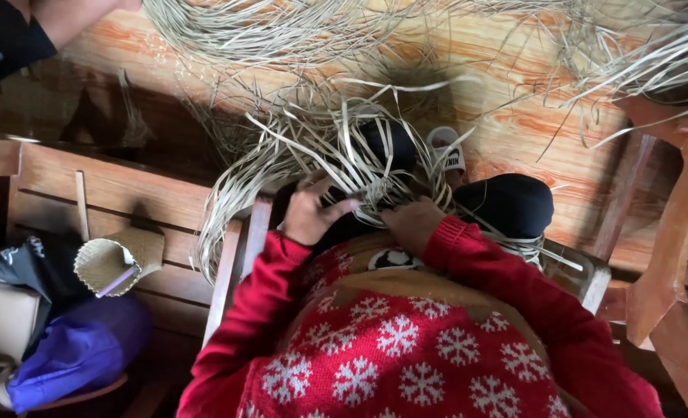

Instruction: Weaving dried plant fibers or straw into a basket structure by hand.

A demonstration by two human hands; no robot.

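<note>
In lap, hands [359, 217] grip flat (pale) straw strips [297, 155].

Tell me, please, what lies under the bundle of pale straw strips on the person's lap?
Under the straw strips, dark trousered knees and a white slipper show; the woven start beneath both hands is covered.

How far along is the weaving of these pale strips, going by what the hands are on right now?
Done: one small woven piece lies finished on the wooden bench. In hand: the left hand and right hand both grip pale strips on the lap; any woven part there is hidden by the hands. Left: most strips fan out loose, and a larger loose bundle lies on the floor, so the piece looks early.
</note>
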